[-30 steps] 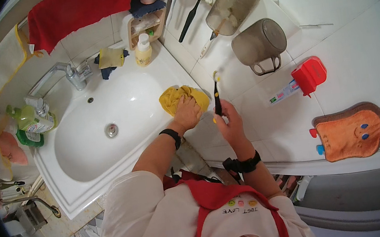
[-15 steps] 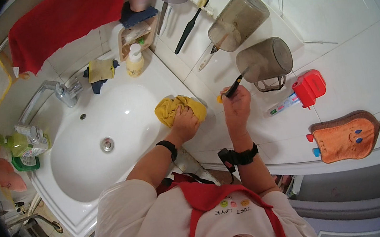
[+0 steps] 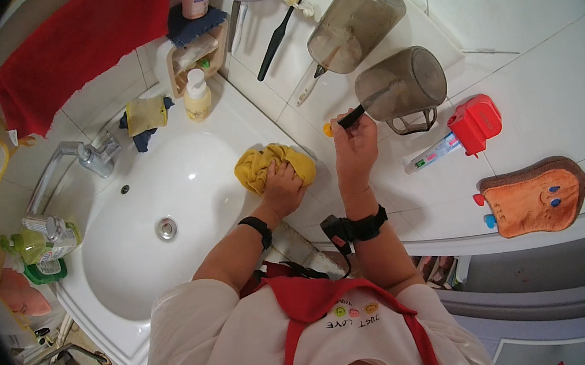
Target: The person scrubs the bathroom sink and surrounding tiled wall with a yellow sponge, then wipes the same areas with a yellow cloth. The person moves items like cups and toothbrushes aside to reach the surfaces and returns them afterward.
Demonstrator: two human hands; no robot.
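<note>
My left hand (image 3: pixel 283 189) presses its curled fingers into a crumpled yellow cloth (image 3: pixel 252 171) on the sink's right rim. My right hand (image 3: pixel 355 144) pinches what looks like a black-handled toothbrush (image 3: pixel 352 117). Its yellow end sticks out by my fingertips, and its other end runs into the mouth of a translucent brown cup (image 3: pixel 412 82) with a handle. Just above is a similar brown cup (image 3: pixel 364 22), with a white brush handle (image 3: pixel 308 86) poking from its mouth. Farther up lies a black toothbrush (image 3: pixel 278 44) with cream bristles.
The white sink (image 3: pixel 123 267) with its chrome tap (image 3: pixel 94 160) fills the left. A pump bottle (image 3: pixel 198 97) and a folded sponge cloth (image 3: pixel 147 117) stand on its back rim. To the right are a red toothpaste squeezer (image 3: pixel 475 123) and a toast-shaped towel (image 3: pixel 535 198).
The view has shifted slightly. My right hand has moved a little up with the toothbrush, which now reaches farther into the lower cup. My left hand stays on the yellow cloth.
</note>
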